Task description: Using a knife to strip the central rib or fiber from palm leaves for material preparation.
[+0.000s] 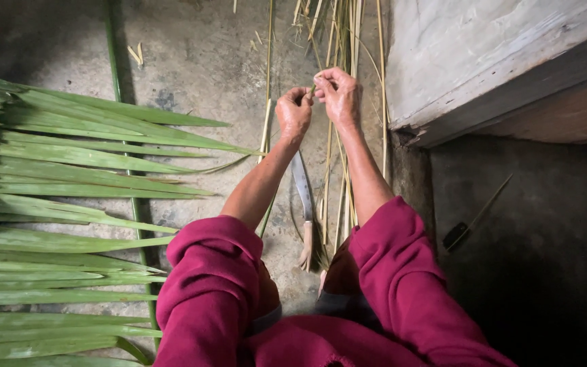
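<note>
We pinch a thin green leaf strip [312,89] between both hands, left hand [294,111] and right hand [338,94] clamped on it, its length running toward us

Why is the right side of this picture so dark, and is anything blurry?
Head view: dim light; the floor under the grey ledge is in deep shadow. Both hands and the leaves look sharp; edges bend slightly from the wide lens.
</note>
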